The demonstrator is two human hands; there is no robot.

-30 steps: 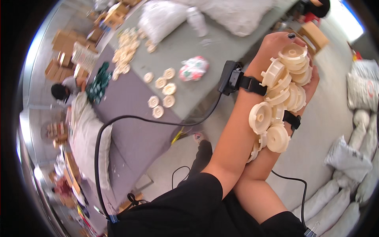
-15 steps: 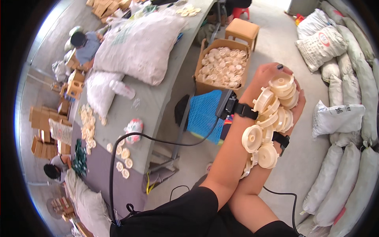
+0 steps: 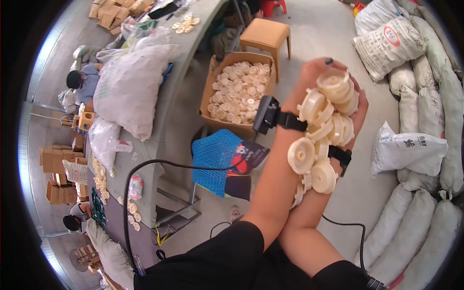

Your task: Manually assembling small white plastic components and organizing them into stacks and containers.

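Note:
A heap of cream plastic flanged wheels (image 3: 302, 155) is cradled between my two hands and runs down along my forearms. My left hand (image 3: 314, 72) wraps the heap from the left and its far end. My right hand (image 3: 360, 104) supports it from the right, its fingers partly hidden behind the wheels. Both wrists have black straps, and the forearms lie close together. Beyond them, left of my hands, an open cardboard box (image 3: 205, 104) on the floor is filled with similar cream plastic parts (image 3: 241, 87).
A brown stool (image 3: 265, 35) stands behind the box. Along the left runs a long table (image 3: 166, 113) with a big white sack (image 3: 130, 92) and loose cream parts. A blue mesh item (image 3: 212, 162) hangs near it. White sacks (image 3: 411, 150) line the right. Two people work beyond the table.
The box, stool and table have shifted left and lower in view. My hands sit slightly further left and higher, still around the wheels.

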